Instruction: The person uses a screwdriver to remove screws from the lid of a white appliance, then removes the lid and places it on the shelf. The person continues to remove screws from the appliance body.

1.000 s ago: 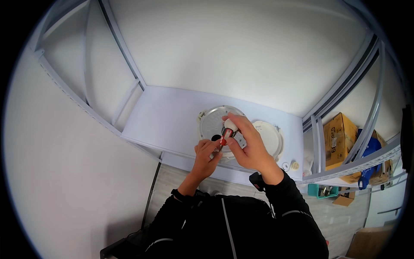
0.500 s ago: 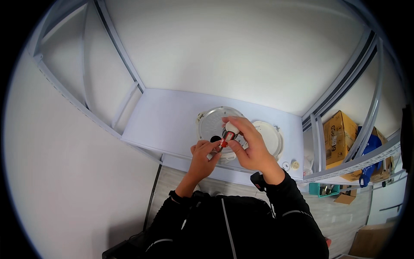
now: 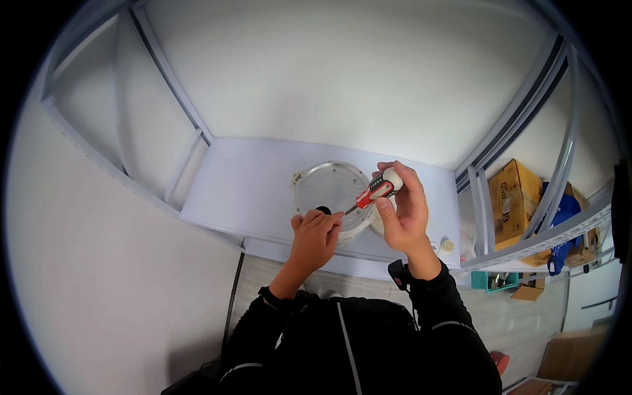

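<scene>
My right hand [image 3: 407, 214] is wrapped round a short, stubby screwdriver [image 3: 375, 191] with a red, black and white handle. The screwdriver is tilted, its shaft pointing down and left, with the tip beside the fingertips of my left hand [image 3: 316, 241]. The left fingers are bent and pressed together; anything between them is hidden. Both hands are over a round white housing with a clear disc and metal rim [image 3: 322, 172], which has a black round spot [image 3: 323, 210] near its front. A second round white part [image 3: 376, 224] lies to the right, mostly covered by my right hand.
The round parts lie on a white shelf [image 3: 243, 178] between grey metal posts, with a white wall behind. Two small round pieces, one a yellowish ring [image 3: 447, 245], sit at its right end. Beyond are a cardboard box [image 3: 513, 204], blue cloth [image 3: 563, 220] and a teal bin [image 3: 480, 280].
My right hand has moved right with the screwdriver, which now leans over more and shows its shaft. The left hand stays near the housing's front edge, its fingers still bent together.
</scene>
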Available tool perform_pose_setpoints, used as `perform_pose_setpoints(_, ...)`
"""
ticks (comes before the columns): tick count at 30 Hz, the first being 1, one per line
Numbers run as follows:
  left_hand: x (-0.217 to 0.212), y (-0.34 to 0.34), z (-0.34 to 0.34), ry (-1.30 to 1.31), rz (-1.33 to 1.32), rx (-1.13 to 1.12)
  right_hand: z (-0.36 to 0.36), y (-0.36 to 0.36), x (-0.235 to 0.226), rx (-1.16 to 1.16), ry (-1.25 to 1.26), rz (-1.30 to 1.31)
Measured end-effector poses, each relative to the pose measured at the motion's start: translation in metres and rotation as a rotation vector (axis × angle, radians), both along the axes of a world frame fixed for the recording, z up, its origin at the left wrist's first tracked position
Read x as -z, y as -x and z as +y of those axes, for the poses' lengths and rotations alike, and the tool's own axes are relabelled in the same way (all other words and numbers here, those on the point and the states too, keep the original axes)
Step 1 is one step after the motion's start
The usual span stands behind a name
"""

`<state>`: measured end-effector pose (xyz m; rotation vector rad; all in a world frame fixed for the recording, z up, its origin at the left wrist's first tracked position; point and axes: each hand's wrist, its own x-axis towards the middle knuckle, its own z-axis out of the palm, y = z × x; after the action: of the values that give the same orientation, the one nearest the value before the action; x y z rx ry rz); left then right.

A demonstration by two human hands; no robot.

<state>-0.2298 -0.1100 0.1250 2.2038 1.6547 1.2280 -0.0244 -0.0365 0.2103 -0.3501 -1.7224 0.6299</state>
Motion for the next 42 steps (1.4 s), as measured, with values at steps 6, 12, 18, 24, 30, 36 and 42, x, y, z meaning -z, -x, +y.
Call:
perform_pose_setpoints(6,0.001,0.003,0.0,-0.036,-0.013,-0.003,0.0,-0.009,0.005,0.013,0.019,0.0)
perform_pose_setpoints(12,-0.003,0.035,-0.001,0.009,0.074,-0.06,0.003,-0.01,0.006,0.023,-0.006,0.051)
perform_pose_setpoints(18,0.008,0.051,0.004,-0.003,0.133,-0.072,0.006,-0.005,0.006,-0.023,-0.008,0.063)
perform_pose_setpoints(24,0.014,0.038,0.005,-0.097,0.114,-0.161,0.006,-0.005,0.006,-0.028,-0.003,0.043)
perform_pose_setpoints(30,0.018,-0.008,0.001,-0.153,0.167,-0.314,0.005,-0.007,0.007,-0.031,-0.009,0.036)
perform_pose_setpoints(36,0.018,-0.038,0.007,-0.153,0.153,-0.286,0.001,-0.013,0.005,-0.008,-0.008,0.016)
perform_pose_setpoints(42,0.024,-0.021,0.002,-0.202,-0.018,-0.158,-0.004,-0.016,0.004,0.005,-0.017,0.028)
